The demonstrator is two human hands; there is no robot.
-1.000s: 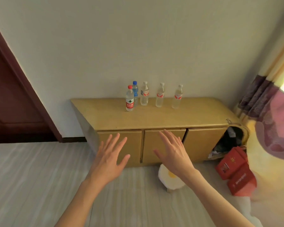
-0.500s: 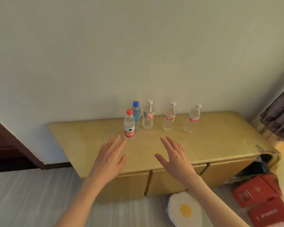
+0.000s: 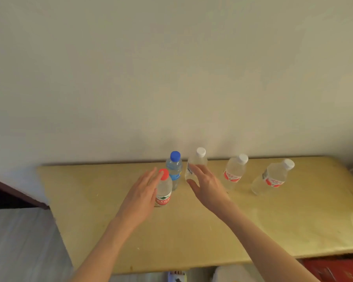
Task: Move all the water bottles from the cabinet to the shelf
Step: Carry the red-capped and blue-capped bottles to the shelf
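Observation:
Several water bottles stand upright on the yellow cabinet top [image 3: 253, 220] near the wall. A red-capped bottle [image 3: 164, 189] is at the front left, with a blue-capped bottle [image 3: 174, 169] just behind it. Three white-capped bottles stand to the right: one [image 3: 197, 161], a second [image 3: 234, 171] and a third [image 3: 273, 177]. My left hand [image 3: 141, 196] is open, fingers spread, right beside the red-capped bottle on its left. My right hand [image 3: 206, 186] is open and partly covers the lower part of the nearest white-capped bottle. No shelf is in view.
A plain wall rises behind the cabinet. A dark wooden door frame [image 3: 16, 196] is at the left, above grey striped floor [image 3: 18, 245]. Red boxes [image 3: 334, 269] show below the cabinet's front edge at the right.
The view has come closer to the cabinet. Both hands have reached forward from over the cabinet's front edge to the bottles, left to the red-capped one, right to a white-capped one.

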